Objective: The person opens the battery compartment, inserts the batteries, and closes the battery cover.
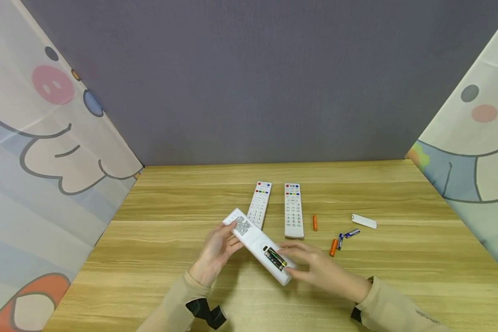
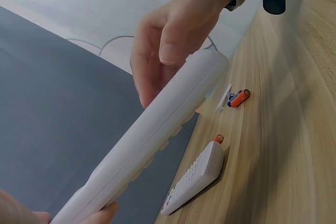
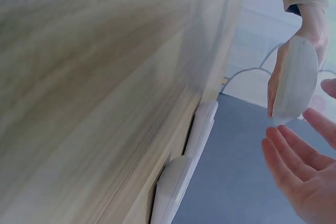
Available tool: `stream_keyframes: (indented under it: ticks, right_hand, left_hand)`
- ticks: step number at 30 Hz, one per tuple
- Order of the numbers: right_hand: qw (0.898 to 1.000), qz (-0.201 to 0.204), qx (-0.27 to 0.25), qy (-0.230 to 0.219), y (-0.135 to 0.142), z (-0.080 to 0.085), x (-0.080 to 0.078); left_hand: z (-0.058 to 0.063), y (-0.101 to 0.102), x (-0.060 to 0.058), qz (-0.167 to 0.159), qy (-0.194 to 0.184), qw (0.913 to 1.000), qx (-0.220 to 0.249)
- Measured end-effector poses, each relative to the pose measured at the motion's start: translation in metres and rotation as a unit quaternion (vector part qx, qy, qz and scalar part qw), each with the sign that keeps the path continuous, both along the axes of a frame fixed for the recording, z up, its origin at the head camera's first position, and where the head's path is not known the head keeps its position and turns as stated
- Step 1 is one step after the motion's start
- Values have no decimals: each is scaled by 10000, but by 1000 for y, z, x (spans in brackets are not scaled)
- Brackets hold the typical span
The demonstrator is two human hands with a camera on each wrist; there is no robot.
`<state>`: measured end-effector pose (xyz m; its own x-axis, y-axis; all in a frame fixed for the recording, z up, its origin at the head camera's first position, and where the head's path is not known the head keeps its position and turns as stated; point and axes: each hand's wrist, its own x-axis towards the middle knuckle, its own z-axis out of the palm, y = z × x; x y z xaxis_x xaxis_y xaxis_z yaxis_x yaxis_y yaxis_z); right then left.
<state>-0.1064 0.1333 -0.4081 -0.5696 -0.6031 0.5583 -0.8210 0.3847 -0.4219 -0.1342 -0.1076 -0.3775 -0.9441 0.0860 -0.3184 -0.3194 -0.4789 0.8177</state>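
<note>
My left hand grips a white remote control by its upper end, thumb on the back and fingers underneath. The remote is tilted above the table with its back facing up. Its battery compartment is uncovered, and dark batteries with green and gold markings lie inside. My right hand is at the lower end, its fingertips by the compartment and thumb near the edge. In the right wrist view those fingers are loosely extended and hold nothing. The left wrist view shows the remote side-on, hiding the compartment.
Two more white remotes lie buttons-up on the wooden table, one left and one right. To their right are orange batteries, blue batteries and a white battery cover. A grey panel stands behind.
</note>
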Motion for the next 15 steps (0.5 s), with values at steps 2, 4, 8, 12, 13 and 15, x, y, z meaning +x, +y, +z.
stream_keyframes:
  ticks: [2, 4, 8, 12, 13, 15]
  right_hand:
    - [10000, -66, -40, -11, 3, 1, -1]
    - [9999, -147, -63, 29, 6, 2, -3]
    - [9992, -390, -35, 8, 16, 3, -9]
    - [9973, -722, 74, -97, 28, 2, -15]
    - [9964, -825, 108, -168, 31, 1, -16]
    - [9938, -1043, 165, -334, 38, 1, -18]
  left_hand:
    - [0, 0, 0, 22, -25, 10000, 20]
    - [0, -1, -1, 51, -44, 10000, 62]
    - [-2, -2, -2, 68, -50, 9999, 127]
    - [-2, -2, -2, 60, -55, 9999, 118]
    - [-2, -3, -2, 61, -57, 9999, 109]
    - [-2, -3, -2, 68, -63, 9999, 104]
